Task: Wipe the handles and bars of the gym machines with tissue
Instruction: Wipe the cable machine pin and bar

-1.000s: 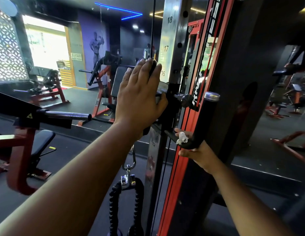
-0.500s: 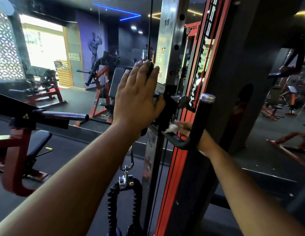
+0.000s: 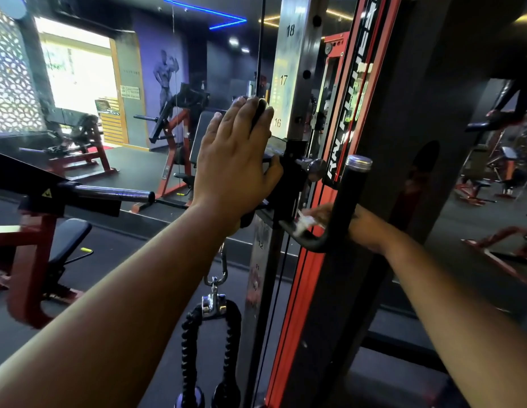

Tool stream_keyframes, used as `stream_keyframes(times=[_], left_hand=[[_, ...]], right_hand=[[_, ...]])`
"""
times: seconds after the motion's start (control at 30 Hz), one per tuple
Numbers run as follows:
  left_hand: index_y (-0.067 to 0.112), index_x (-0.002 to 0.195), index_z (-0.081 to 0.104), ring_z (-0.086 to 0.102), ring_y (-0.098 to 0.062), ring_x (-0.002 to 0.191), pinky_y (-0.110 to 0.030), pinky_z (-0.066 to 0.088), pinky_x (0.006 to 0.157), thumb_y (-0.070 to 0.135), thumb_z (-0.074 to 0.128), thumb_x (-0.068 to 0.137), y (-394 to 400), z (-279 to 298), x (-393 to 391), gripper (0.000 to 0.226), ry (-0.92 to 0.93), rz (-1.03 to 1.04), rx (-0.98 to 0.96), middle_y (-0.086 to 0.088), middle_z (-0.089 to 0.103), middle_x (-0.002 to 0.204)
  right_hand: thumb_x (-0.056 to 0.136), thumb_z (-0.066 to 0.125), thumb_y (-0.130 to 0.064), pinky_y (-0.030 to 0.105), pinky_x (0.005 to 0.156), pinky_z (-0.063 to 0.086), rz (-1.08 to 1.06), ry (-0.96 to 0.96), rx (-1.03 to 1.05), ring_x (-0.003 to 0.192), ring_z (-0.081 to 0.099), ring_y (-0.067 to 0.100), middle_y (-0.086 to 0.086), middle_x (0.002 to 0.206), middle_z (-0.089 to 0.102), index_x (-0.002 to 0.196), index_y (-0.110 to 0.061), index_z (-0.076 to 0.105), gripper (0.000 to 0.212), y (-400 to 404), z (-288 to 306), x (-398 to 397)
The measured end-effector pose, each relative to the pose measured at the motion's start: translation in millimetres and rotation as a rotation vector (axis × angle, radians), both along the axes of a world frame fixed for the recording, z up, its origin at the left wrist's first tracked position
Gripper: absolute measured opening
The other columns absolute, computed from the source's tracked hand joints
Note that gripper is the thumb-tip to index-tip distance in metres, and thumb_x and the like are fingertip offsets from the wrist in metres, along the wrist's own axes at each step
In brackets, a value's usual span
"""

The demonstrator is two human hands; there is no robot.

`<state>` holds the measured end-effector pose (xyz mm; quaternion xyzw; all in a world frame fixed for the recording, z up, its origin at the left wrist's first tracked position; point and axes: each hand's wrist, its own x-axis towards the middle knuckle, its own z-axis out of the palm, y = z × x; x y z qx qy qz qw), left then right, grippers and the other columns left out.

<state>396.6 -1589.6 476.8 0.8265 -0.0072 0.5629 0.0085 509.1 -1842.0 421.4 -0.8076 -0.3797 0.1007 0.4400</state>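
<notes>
Much of the right hand is hidden behind the black handle of the cable machine, and the part that shows is blurred. A crumpled white tissue is pinched at its fingertips and pressed against the lower bend of the handle, where the bar curves in toward the carriage. The exact grip cannot be made out.

The left hand is laid flat with fingers straight against the pulley housing beside the steel post; the fingertips cover the top of a dark part whose shape is lost under them. The thumb is spread toward the round knob on the carriage. Numbers 16, 17 and 18 are read on the post, while lower numbers are smeared and mostly unreadable.

Below the left wrist a metal clip is hung, and a black rope grip is attached to it (its ends are cut off by the bottom edge). The red frame carries lettering that is only partly visible. At the left a red bench machine is partly cropped, and further machines are seen by the bright doorway
</notes>
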Motion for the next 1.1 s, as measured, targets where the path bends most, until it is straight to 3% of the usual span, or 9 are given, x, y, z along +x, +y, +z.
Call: stream_keyframes(times=[0.13,0.2,0.3,0.43,0.53,0.63,0.8,0.97,1.1], left_hand=[[0.014,0.153,0.046,0.033,-0.031,0.15,-0.052,0.026,0.123,0.05,0.048,0.094,-2.0,0.3,-1.2,0.069,0.007,0.01,0.007,-0.013,0.041,0.159],[0.013,0.152,0.046,0.034,-0.031,0.15,-0.052,0.026,0.123,0.048,0.049,0.094,0.2,0.3,-1.4,0.068,0.008,0.009,0.009,-0.013,0.042,0.159],[0.013,0.153,0.046,0.033,-0.031,0.15,-0.051,0.025,0.124,0.048,0.049,0.093,4.7,0.6,-1.8,0.069,0.015,0.011,0.014,-0.013,0.042,0.159],[0.014,0.153,0.046,0.034,-0.031,0.15,-0.05,0.024,0.124,0.048,0.051,0.093,6.4,0.5,-1.0,0.069,0.002,-0.006,0.01,-0.012,0.043,0.159],[0.014,0.153,0.046,0.034,-0.031,0.15,-0.05,0.024,0.124,0.048,0.051,0.094,5.0,0.1,-0.1,0.068,-0.004,-0.013,0.009,-0.012,0.043,0.159],[0.013,0.153,0.045,0.033,-0.032,0.151,-0.051,0.024,0.124,0.05,0.047,0.094,2.8,0.3,-0.6,0.07,0.003,-0.024,0.003,-0.013,0.041,0.16],[0.013,0.156,0.041,0.03,-0.032,0.152,-0.051,0.022,0.124,0.051,0.044,0.093,2.6,1.0,-2.9,0.073,0.043,-0.014,0.011,-0.014,0.038,0.162],[0.012,0.155,0.041,0.031,-0.033,0.152,-0.052,0.023,0.125,0.047,0.045,0.095,1.6,1.6,-3.8,0.07,0.05,-0.023,0.008,-0.015,0.038,0.161],[0.013,0.156,0.041,0.03,-0.033,0.152,-0.052,0.023,0.124,0.048,0.046,0.095,1.7,1.8,-4.5,0.069,0.055,-0.031,0.009,-0.015,0.038,0.162]], right_hand=[[0.061,0.096,-0.038,0.021,0.096,0.051,0.031,0.005,-0.008,0.112,0.069,0.009,-0.004,0.114,0.076,0.109,-0.019,0.08,0.055,25.2,-10.1,-0.9],[0.083,0.084,-0.014,0.029,0.108,0.046,0.026,-0.027,-0.111,0.126,0.062,0.013,-0.003,0.127,0.07,0.118,-0.023,0.077,0.037,25.1,-6.4,-8.9],[0.098,0.055,0.01,0.046,0.124,0.03,-0.039,-0.121,-0.204,0.133,0.052,-0.001,-0.03,0.131,0.063,0.117,-0.057,0.07,0.071,1.9,-16.0,-10.3],[0.104,0.055,-0.009,0.045,0.105,0.051,-0.18,0.038,0.008,0.105,0.071,0.011,-0.005,0.108,0.077,0.116,-0.031,0.075,0.032,-31.3,-30.6,-18.7],[0.104,0.057,-0.016,0.049,0.095,0.058,-0.5,0.056,0.512,0.102,0.073,0.026,-0.005,0.096,0.078,0.105,-0.024,0.074,0.019,-38.7,-23.0,-34.5],[0.102,0.062,-0.026,0.042,0.088,0.06,-0.715,-0.355,0.793,0.096,0.072,0.018,-0.006,0.101,0.075,0.108,-0.026,0.07,0.01,-25.3,-4.3,-68.1],[0.1,0.058,-0.004,0.042,0.119,0.037,-0.452,-1.246,0.186,0.131,0.058,0.02,0.008,0.137,0.063,0.124,-0.007,0.062,0.024,33.2,-13.9,-86.2],[0.105,0.03,-0.018,0.061,0.121,-0.014,-0.542,-1.343,-0.933,0.144,0.043,0.037,0.018,0.148,0.053,0.148,-0.007,0.045,0.047,90.0,-45.1,-55.6],[0.106,0.036,-0.015,0.055,0.119,0.025,-0.489,-1.3,-1.062,0.139,0.045,0.042,0.024,0.156,0.041,0.153,-0.001,0.038,0.049,107.4,-61.6,-46.9]])
